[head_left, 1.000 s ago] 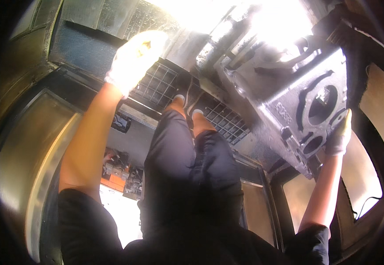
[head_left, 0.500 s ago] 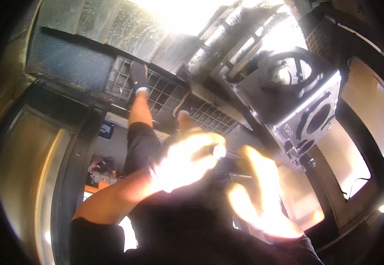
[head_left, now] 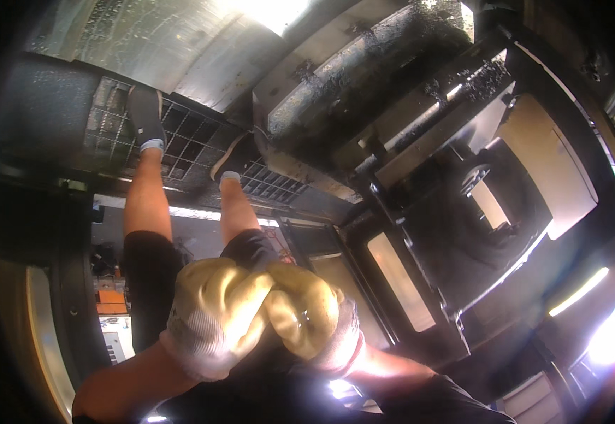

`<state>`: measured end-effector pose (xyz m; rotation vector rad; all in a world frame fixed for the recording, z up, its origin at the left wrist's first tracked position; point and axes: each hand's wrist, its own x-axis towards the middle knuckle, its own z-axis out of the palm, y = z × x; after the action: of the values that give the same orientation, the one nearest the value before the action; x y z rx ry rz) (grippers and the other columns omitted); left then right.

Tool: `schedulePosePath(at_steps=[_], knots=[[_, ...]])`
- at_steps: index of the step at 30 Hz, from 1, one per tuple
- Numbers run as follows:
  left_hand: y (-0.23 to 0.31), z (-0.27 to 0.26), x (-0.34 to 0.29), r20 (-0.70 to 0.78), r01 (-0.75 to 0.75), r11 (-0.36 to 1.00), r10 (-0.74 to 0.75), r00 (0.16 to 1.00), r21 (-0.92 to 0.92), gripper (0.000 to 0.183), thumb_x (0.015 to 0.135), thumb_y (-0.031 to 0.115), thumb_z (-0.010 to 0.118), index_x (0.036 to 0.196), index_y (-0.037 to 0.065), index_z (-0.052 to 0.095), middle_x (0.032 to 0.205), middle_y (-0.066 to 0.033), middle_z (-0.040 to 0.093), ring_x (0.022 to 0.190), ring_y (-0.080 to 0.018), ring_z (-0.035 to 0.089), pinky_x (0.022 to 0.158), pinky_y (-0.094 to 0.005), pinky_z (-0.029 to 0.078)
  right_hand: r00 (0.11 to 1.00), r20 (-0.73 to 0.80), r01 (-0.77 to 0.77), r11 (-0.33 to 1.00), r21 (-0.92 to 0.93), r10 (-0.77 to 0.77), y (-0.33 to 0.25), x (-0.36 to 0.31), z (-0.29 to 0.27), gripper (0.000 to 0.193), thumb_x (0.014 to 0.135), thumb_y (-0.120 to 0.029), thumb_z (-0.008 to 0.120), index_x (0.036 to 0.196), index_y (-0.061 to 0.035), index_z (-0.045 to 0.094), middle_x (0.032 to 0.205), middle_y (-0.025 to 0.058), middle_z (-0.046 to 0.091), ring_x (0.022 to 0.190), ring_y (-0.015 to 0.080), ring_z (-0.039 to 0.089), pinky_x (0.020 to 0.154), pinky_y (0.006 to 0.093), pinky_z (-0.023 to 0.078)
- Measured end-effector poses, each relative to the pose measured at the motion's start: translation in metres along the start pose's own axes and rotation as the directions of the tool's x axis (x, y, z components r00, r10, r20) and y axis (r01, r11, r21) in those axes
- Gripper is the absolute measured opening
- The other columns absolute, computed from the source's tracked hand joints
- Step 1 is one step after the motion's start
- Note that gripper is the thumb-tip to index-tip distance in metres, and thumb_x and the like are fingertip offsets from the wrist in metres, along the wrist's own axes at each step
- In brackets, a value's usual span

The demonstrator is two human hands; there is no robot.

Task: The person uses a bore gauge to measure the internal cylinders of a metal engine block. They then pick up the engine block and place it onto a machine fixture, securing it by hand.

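- so the left hand [head_left: 217,307], in a yellowish glove with a pale ribbed cuff, is curled up lower centre of the frame, can't tell if anything's tucked inside
- right hand [head_left: 304,311], same kind of glove, is balled up too and right against the left one, its contents hidden as well
- big metal casting [head_left: 427,222] with a round opening sits right of centre, tilted, well apart from both hands
- two dark shoes [head_left: 146,116] are on a metal grating [head_left: 184,141], upper left
- there's something orange [head_left: 111,302] down at the lower left
- bright light strip [head_left: 579,291] glowing over at the right
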<state>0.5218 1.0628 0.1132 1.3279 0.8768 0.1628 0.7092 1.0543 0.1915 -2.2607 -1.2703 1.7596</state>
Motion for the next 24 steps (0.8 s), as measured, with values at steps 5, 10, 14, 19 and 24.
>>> schedulePosePath(at_steps=[5,10,14,19,24], knots=[[-0.035,-0.002,0.011,0.004,-0.071,0.997,0.071,0.997,-0.040,0.052,0.072,0.017,0.078,0.121,0.002,0.066,0.101,-0.0175,0.066,0.094,-0.0406,0.065,0.087,-0.0541,0.051,0.957,0.185,-0.242,0.967,0.077,0.225,0.003,0.030,0.004,0.042,0.098,-0.013,0.073,0.136,0.0024,0.060,0.110,0.0245,0.074,0.098,0.0398,0.075,0.083,0.0433,0.060],[-0.049,-0.007,0.034,0.150,-0.047,0.979,0.078,0.986,-0.198,0.044,0.075,0.016,0.074,0.116,0.002,0.070,0.098,-0.0171,0.065,0.091,-0.0400,0.063,0.085,-0.0525,0.051,0.977,0.094,-0.203,0.967,0.156,0.190,0.024,0.022,0.016,0.047,0.097,-0.012,0.075,0.138,0.0054,0.062,0.110,0.0266,0.075,0.098,0.0406,0.076,0.084,0.0417,0.060],[-0.051,-0.006,0.035,0.193,-0.010,0.985,0.044,0.980,-0.172,0.044,0.075,0.020,0.073,0.116,0.003,0.071,0.101,-0.0167,0.063,0.097,-0.0400,0.062,0.090,-0.0527,0.049,0.926,0.212,-0.353,0.917,0.187,0.313,0.022,0.033,0.008,0.045,0.096,-0.012,0.077,0.135,0.0061,0.064,0.109,0.0257,0.076,0.097,0.0390,0.077,0.082,0.0407,0.061],[-0.048,-0.004,0.033,0.150,-0.080,0.996,0.086,0.985,-0.046,0.049,0.077,0.026,0.074,0.119,0.003,0.071,0.100,-0.0148,0.062,0.097,-0.0378,0.064,0.090,-0.0527,0.050,0.969,0.129,-0.227,0.967,0.112,0.212,0.025,0.024,0.014,0.055,0.095,-0.013,0.079,0.142,0.0069,0.058,0.108,0.0255,0.074,0.094,0.0378,0.077,0.081,0.0398,0.060],[-0.044,-0.019,0.051,0.209,-0.050,0.977,0.094,0.973,-0.205,0.042,0.081,0.019,0.082,0.119,0.005,0.073,0.110,-0.0162,0.069,0.101,-0.0375,0.067,0.089,-0.0486,0.055,0.971,0.102,-0.232,0.947,0.224,0.214,0.001,0.009,0.002,0.071,0.092,-0.012,0.081,0.151,0.0089,0.048,0.109,0.0246,0.073,0.094,0.0359,0.076,0.082,0.0414,0.060]])
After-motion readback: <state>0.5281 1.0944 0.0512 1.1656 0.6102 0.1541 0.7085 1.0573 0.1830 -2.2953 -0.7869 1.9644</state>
